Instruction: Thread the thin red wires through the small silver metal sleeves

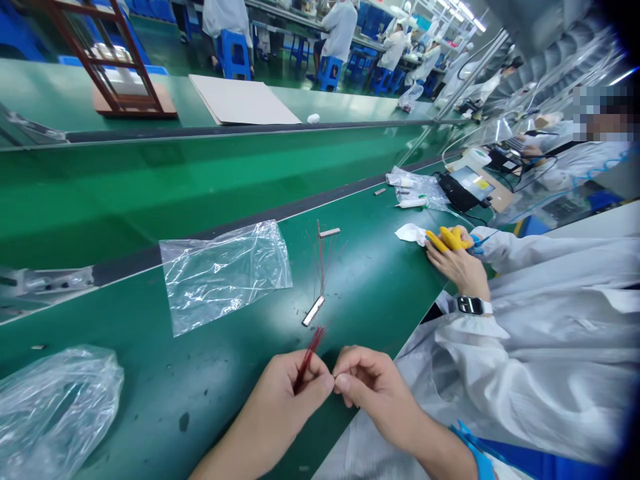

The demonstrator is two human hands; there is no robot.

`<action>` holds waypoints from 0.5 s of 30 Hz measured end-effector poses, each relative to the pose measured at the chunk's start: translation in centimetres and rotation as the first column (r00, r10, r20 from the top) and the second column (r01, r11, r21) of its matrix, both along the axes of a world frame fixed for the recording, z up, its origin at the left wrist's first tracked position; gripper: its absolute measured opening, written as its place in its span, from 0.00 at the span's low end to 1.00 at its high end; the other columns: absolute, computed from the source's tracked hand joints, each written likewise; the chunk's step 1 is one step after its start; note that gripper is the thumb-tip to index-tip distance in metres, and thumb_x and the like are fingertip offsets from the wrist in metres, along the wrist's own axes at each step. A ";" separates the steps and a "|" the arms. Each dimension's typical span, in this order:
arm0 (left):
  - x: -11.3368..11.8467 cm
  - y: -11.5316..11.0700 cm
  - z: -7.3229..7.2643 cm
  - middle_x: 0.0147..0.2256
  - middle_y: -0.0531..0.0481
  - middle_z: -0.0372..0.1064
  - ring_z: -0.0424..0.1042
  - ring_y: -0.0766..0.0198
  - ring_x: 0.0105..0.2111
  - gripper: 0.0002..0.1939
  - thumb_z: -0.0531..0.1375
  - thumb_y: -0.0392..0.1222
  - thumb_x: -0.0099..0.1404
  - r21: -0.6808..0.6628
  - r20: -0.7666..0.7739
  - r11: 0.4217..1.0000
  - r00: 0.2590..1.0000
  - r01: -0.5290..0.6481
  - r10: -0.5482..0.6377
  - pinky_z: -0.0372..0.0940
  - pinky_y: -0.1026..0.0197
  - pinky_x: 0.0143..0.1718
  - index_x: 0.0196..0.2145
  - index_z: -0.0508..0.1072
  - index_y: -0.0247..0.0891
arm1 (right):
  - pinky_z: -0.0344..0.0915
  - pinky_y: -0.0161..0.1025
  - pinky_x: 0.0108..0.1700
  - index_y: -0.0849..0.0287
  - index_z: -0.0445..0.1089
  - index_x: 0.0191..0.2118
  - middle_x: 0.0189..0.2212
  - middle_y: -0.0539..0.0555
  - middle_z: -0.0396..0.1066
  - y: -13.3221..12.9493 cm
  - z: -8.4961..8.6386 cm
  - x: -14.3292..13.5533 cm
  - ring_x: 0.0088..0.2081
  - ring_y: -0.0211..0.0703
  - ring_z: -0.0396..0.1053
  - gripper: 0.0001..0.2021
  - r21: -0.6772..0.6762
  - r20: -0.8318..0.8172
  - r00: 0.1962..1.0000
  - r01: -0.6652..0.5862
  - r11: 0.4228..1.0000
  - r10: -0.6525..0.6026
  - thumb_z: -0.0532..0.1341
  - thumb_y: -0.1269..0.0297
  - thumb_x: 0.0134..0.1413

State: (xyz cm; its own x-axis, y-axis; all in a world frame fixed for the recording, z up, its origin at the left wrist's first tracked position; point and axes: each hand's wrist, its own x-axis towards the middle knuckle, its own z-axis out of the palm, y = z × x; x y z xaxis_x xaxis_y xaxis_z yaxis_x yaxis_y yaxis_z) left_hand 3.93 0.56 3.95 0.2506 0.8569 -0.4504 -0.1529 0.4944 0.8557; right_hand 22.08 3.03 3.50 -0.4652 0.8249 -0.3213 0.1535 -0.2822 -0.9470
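Observation:
My left hand (300, 387) is closed around a bundle of thin red wires (313, 347), whose ends stick up past the fingers. Thumb and forefinger of my right hand (367, 380) are pinched together, their tips meeting my left fingertips. What the right fingers pinch is too small to make out. Just beyond my hands, a small white-and-dark strip (313, 311) lies on the green table, with thin reddish wires (321, 267) running away from it. A second small strip (330, 233) lies farther off by the wires' far end.
A clear plastic bag (225, 273) lies flat left of the strips; another bag (60, 407) is at lower left. To my right, a co-worker's hand (460, 267) wears yellow finger covers beside a white cloth (411, 233). Behind runs a green conveyor belt (200, 180).

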 end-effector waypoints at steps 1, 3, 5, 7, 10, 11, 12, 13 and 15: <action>-0.1 0.0 -0.1 0.20 0.60 0.47 0.45 0.69 0.21 0.14 0.61 0.48 0.61 -0.003 0.011 1.000 1.000 -0.015 0.015 0.44 0.62 0.23 0.23 0.66 0.38 | 0.57 0.33 0.24 0.59 0.70 0.30 0.20 0.47 0.64 0.2 0.0 -0.1 0.21 0.34 0.59 0.16 0.014 0.005 1.000 -0.001 1.000 0.000 0.65 0.50 0.59; -0.3 0.1 -0.3 0.18 0.61 0.46 0.44 0.70 0.19 0.15 0.62 0.50 0.63 -0.029 0.058 0.994 0.993 -0.104 0.105 0.42 0.63 0.20 0.25 0.68 0.38 | 0.58 0.33 0.24 0.58 0.68 0.31 0.22 0.48 0.66 0.8 0.1 -0.5 0.21 0.34 0.60 0.16 0.051 0.026 0.999 0.022 0.998 -0.024 0.63 0.50 0.61; -0.8 0.3 -0.3 0.17 0.62 0.45 0.41 0.71 0.18 0.16 0.62 0.53 0.63 -0.088 0.154 0.955 0.944 -0.283 0.294 0.40 0.65 0.19 0.27 0.69 0.38 | 0.59 0.33 0.23 0.57 0.66 0.32 0.22 0.47 0.66 1.6 -0.2 -0.9 0.20 0.34 0.61 0.16 0.129 0.085 0.995 0.049 0.990 -0.061 0.60 0.49 0.63; -1.3 0.5 0.0 0.17 0.63 0.45 0.39 0.73 0.17 0.16 0.64 0.52 0.62 -0.158 0.280 0.872 0.826 -0.463 0.489 0.39 0.66 0.18 0.27 0.69 0.37 | 0.60 0.33 0.23 0.57 0.66 0.33 0.20 0.46 0.64 2.6 -0.6 -1.4 0.19 0.35 0.61 0.15 0.227 0.176 0.982 0.034 0.973 -0.075 0.59 0.50 0.65; -2.5 0.6 0.7 0.19 0.61 0.47 0.39 0.73 0.18 0.13 0.66 0.48 0.61 -0.208 0.468 0.805 0.666 -0.556 0.581 0.43 0.68 0.18 0.27 0.71 0.37 | 0.59 0.33 0.22 0.57 0.66 0.33 0.18 0.45 0.63 3.7 -1.3 -2.0 0.18 0.35 0.62 0.14 0.310 0.289 0.956 -0.048 0.950 -0.046 0.58 0.53 0.65; -2.9 0.6 1.0 0.19 0.60 0.48 0.40 0.74 0.18 0.12 0.66 0.47 0.61 -0.203 0.521 0.805 0.635 -0.557 0.570 0.45 0.69 0.18 0.27 0.72 0.37 | 0.59 0.33 0.22 0.57 0.66 0.33 0.18 0.45 0.63 3.9 -1.5 -2.2 0.18 0.35 0.61 0.14 0.317 0.310 0.950 -0.064 0.946 -0.040 0.58 0.53 0.65; -3.3 0.5 1.2 0.19 0.60 0.48 0.40 0.74 0.17 0.12 0.66 0.47 0.60 -0.193 0.566 0.810 0.611 -0.554 0.553 0.47 0.69 0.18 0.28 0.73 0.37 | 0.59 0.33 0.21 0.57 0.67 0.33 0.18 0.45 0.63 4.0 -1.6 -2.3 0.17 0.35 0.61 0.14 0.319 0.324 0.945 -0.073 0.945 -0.036 0.58 0.53 0.65; -3.8 0.5 1.3 0.19 0.60 0.47 0.40 0.74 0.17 0.12 0.65 0.48 0.60 -0.178 0.605 0.816 0.593 -0.550 0.532 0.48 0.70 0.18 0.28 0.73 0.37 | 0.58 0.33 0.20 0.57 0.67 0.33 0.18 0.45 0.63 4.1 -1.7 -2.4 0.17 0.35 0.60 0.14 0.319 0.336 0.941 -0.076 0.945 -0.037 0.58 0.53 0.65; -4.7 0.4 1.5 0.19 0.59 0.46 0.40 0.74 0.17 0.13 0.65 0.50 0.60 -0.156 0.655 0.817 0.562 -0.554 0.506 0.49 0.70 0.17 0.27 0.74 0.36 | 0.58 0.32 0.19 0.57 0.67 0.33 0.17 0.45 0.63 4.2 -1.7 -2.6 0.16 0.34 0.60 0.13 0.315 0.350 0.936 -0.074 0.946 -0.043 0.58 0.53 0.65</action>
